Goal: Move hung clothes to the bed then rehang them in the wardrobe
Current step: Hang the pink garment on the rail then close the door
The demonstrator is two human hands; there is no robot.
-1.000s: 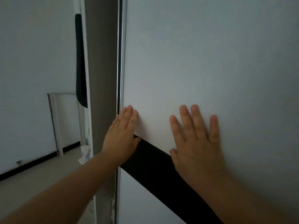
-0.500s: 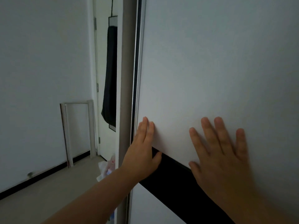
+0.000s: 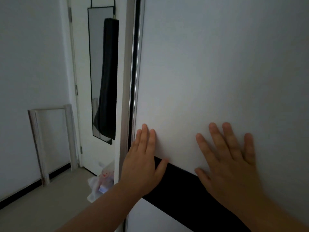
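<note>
Both grips are lying flat and open: left hand (image 3: pixel 142 166) and right hand (image 3: pixel 230 166) are pressing the wardrobe door (image 3: pixel 217 64), lower right, likely sliding it; no clothes are showing.

Counts, head view:
- 2 hands: left hand (image 3: pixel 142 166) and right hand (image 3: pixel 229 166), both flat on the same panel.
- 1 wardrobe door (image 3: pixel 217 72), white, with 1 black band (image 3: pixel 180 186) running across it.
- 1 room door (image 3: pixel 83 81), white.
- 1 mirror (image 3: pixel 96 72), long and narrow, hung on that room door.
- 1 dark garment (image 3: pixel 107 81) over the mirror; can't tell if it's more than one piece.
- 1 white frame (image 3: pixel 40 144) leaning against the wall.
- 1 plastic bag (image 3: pixel 100 185) on the floor; contents too blurred to count.
</note>
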